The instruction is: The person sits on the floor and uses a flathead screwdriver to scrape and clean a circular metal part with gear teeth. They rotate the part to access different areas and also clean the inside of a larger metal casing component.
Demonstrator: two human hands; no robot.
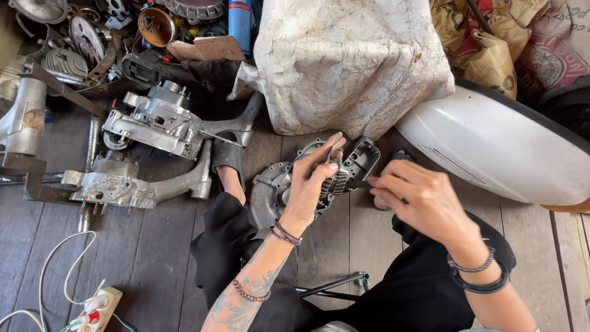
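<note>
Left hand (310,184) grips a small gear part (335,181) above the metal engine cover (270,190) on the wooden floor (147,258), right hand (418,200) pinching a dark tool (358,183) against it.

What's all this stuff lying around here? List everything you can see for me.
gear shaft: one, grey metal, held between both hands
engine case half: one, grey, on the floor under the hands
black cover plate: one, black, beside the case half
engine blocks: two, silver, on the floor at left, one nearer than the other
white sack: one, dirty white, top centre
white fender: one, white, right
scrap metal pile: many parts, grey and rusty, top left
power strip: one, beige with white cables, bottom left
wooden floor: grey planks, all over
sandalled foot: one, black sandal, centre
left hand: one, gripping the gear shaft, bracelets at the wrist
right hand: one, fingertips at the shaft's end, black wristbands
</note>
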